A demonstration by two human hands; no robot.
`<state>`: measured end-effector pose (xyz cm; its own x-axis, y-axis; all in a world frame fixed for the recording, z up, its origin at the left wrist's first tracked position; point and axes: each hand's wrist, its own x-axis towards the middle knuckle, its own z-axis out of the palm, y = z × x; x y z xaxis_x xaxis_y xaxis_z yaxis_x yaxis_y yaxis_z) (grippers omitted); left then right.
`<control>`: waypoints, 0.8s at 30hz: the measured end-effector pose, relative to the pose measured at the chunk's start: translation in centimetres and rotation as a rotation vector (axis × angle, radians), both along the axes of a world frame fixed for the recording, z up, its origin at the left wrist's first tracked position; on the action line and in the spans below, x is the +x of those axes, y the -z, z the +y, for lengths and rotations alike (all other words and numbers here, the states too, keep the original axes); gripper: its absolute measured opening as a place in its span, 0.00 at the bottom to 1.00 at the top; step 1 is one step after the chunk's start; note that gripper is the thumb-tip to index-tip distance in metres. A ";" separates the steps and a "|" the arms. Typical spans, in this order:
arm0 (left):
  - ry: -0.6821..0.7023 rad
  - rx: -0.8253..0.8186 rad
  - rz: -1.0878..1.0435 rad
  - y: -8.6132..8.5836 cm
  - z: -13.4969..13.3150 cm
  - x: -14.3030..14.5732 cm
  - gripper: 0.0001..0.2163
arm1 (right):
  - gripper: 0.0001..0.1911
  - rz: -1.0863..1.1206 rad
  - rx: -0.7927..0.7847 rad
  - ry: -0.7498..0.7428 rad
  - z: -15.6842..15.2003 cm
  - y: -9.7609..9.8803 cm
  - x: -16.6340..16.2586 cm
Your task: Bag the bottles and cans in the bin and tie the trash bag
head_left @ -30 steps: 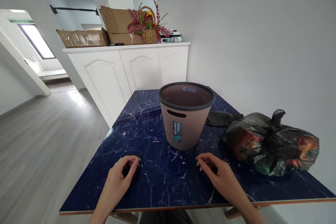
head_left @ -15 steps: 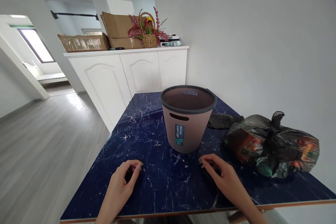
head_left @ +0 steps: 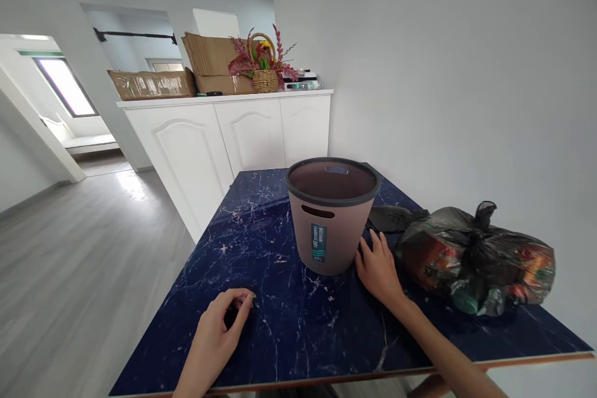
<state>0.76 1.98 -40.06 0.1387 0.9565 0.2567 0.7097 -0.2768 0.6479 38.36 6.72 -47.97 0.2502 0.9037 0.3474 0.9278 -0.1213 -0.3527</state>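
A pinkish-brown garbage bin (head_left: 342,224) with a dark rim and a blue-green label stands upright on the blue marbled table (head_left: 280,336). Just right of its base, my right hand (head_left: 377,267) is open, fingers apart and pointing toward a flat, folded black plastic bag (head_left: 394,218) behind it. Whether that hand touches the bin's side I cannot tell. My left hand (head_left: 219,329) rests near the table's front left, thumb and forefinger closed together with nothing visible in them. To the right sits a knotted, full black trash bag (head_left: 476,261), with red packaging showing through.
Behind the table is a white cabinet (head_left: 252,130) carrying cardboard boxes (head_left: 153,84), a flower basket (head_left: 265,81) and a plastic bottle (head_left: 308,85). A wall runs along the table's right side. Wooden flooring (head_left: 140,249) lies to the left.
My right hand has moved forward from the front of the table to the bin's right side, and its fingers have spread. My left hand stays in place. The view has tilted slightly.
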 end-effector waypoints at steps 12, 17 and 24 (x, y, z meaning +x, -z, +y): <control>-0.001 0.045 0.003 -0.4 0.1 0.2 0.21 | 0.33 -0.037 -0.060 0.043 4.2 0.1 1.3; 0.001 0.052 0.002 -0.5 0.0 0.2 0.21 | 0.32 -0.056 -0.021 -0.070 0.5 -0.3 0.8; 0.000 0.019 0.020 -0.5 0.1 0.2 0.22 | 0.31 0.092 0.012 -0.136 -9.3 1.3 -0.7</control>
